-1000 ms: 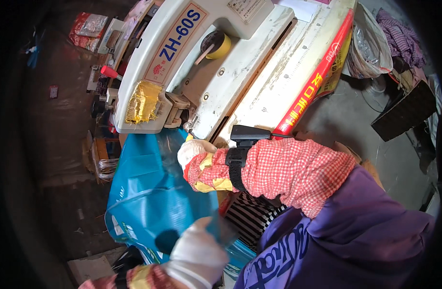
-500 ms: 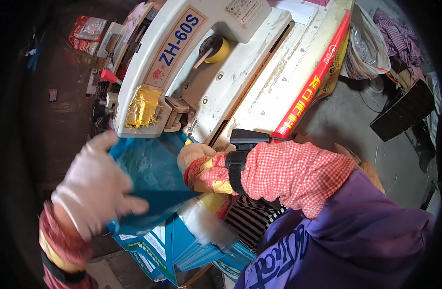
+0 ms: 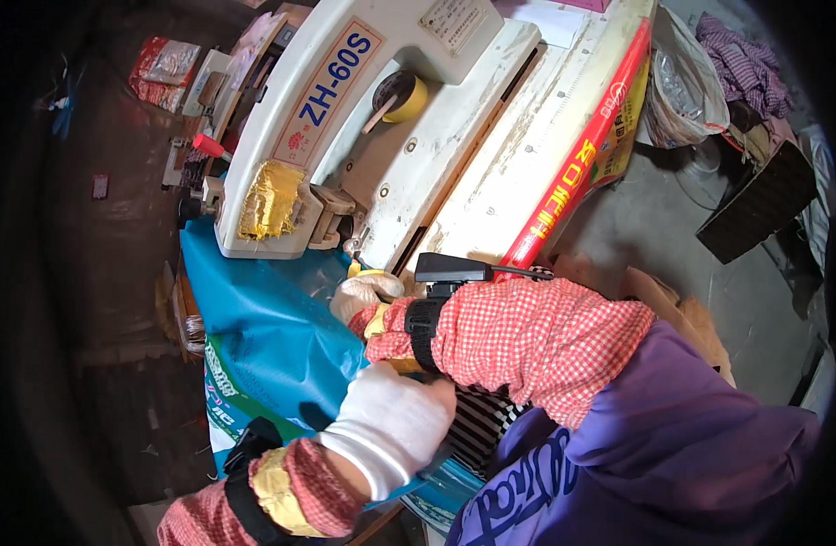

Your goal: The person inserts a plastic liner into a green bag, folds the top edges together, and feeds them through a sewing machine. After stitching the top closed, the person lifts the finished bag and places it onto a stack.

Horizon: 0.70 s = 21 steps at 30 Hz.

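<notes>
A large glossy blue woven bag [image 3: 272, 318] hangs below the head of a white sewing machine [image 3: 299, 146], its upper edge close under the needle area. My right hand [image 3: 368, 289], in a white glove, is curled at the bag's right side beside the machine bed. A small curved yellow piece [image 3: 374, 271] shows at its fingers; its kind is unclear. My left hand [image 3: 395, 419], also white-gloved, is closed over the lower right part of the bag, just below my right wrist. What its fingers hold is hidden.
A roll of yellow tape [image 3: 404, 98] rests on the machine bed. Red printed film [image 3: 577, 173] runs along the table's edge. To the right are a white sack [image 3: 677, 86], a striped purple cloth [image 3: 745, 59] and a dark board [image 3: 759, 205]. A red knob [image 3: 208, 146] juts out leftward.
My left hand has swung from the left, with fingers spread, rightward and down, and closed. The blue bag has spread out to the left under the machine head. My right hand has hardly moved.
</notes>
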Motion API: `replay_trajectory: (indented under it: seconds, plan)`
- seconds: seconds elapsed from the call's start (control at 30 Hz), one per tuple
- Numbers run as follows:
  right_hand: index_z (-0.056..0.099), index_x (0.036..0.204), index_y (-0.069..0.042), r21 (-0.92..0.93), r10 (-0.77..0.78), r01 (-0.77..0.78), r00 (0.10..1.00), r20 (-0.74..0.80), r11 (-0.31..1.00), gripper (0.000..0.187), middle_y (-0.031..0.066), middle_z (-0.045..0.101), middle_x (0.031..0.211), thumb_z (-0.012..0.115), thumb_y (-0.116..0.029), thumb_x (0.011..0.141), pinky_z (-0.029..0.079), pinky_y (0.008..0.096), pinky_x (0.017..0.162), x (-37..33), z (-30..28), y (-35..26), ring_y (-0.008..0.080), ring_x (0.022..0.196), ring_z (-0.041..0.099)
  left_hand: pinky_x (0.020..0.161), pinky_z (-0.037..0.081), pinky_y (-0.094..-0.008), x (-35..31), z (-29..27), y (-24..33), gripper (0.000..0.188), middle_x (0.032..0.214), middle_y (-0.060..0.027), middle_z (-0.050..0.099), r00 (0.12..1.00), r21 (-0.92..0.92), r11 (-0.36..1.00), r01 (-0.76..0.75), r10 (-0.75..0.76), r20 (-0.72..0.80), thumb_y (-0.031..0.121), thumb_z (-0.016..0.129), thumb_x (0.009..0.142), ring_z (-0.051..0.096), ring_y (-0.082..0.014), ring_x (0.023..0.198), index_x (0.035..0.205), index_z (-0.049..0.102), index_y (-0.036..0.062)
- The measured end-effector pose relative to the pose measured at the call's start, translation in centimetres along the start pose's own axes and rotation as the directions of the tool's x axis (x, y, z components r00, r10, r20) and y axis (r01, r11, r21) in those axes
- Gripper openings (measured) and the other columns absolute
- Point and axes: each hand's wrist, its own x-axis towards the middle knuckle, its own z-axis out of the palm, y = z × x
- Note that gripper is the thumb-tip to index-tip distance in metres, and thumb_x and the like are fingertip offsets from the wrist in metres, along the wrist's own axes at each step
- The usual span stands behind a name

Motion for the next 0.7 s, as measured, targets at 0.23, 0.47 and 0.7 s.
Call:
replay_trajectory:
  seconds: [0.23, 0.47, 0.7]
  plan:
    - [0.061, 0.099, 0.0, 0.27, -0.43, 0.502, 0.856, -0.286, 0.821, 0.04, 0.015, 0.062, 0.086, 0.067, -0.03, 0.074, 0.048, 0.0467, 0.068, 0.1, 2.5, 3.9, 0.0332, 0.074, 0.059, 0.073, 0.046, -0.034, -5.1, -7.3, -10.5, 0.022, 0.054, -0.0062, 0.054, 0.979, 0.299, 0.941, 0.161, -0.114, -0.17, 0.026, 0.071, 0.054, 0.055, -0.0241, 0.055, 0.06, 0.058, 0.0086]
    - [0.066, 0.084, -0.002, 0.475, -0.663, 0.88, 0.339, -0.667, -0.027, 0.028, 0.0092, 0.062, 0.064, 0.061, -0.029, 0.077, 0.049, 0.0414, 0.054, 4.5, 6.0, 4.5, 0.0268, 0.057, 0.06, 0.047, 0.043, -0.0396, -5.4, -3.6, -5.7, 0.028, 0.044, -0.0076, 0.04, 0.917, -0.365, 0.851, -0.377, 0.29, -0.273, 0.02, 0.07, 0.068, 0.05, -0.0286, 0.046, 0.05, 0.051, 0.0091]
    - [0.071, 0.083, -0.007, 0.407, -0.307, -0.183, -0.409, -0.859, -0.895, 0.019, 0.0104, 0.068, 0.075, 0.06, -0.017, 0.072, 0.051, 0.042, 0.056, 9.4, 5.8, -1.0, 0.0266, 0.071, 0.066, 0.051, 0.048, -0.0371, -0.5, 3.3, -4.1, 0.017, 0.057, -0.0069, 0.054, 0.978, -0.082, 0.989, -0.124, 0.108, -0.176, 0.024, 0.053, 0.08, 0.06, -0.0269, 0.057, 0.068, 0.057, 0.0124]
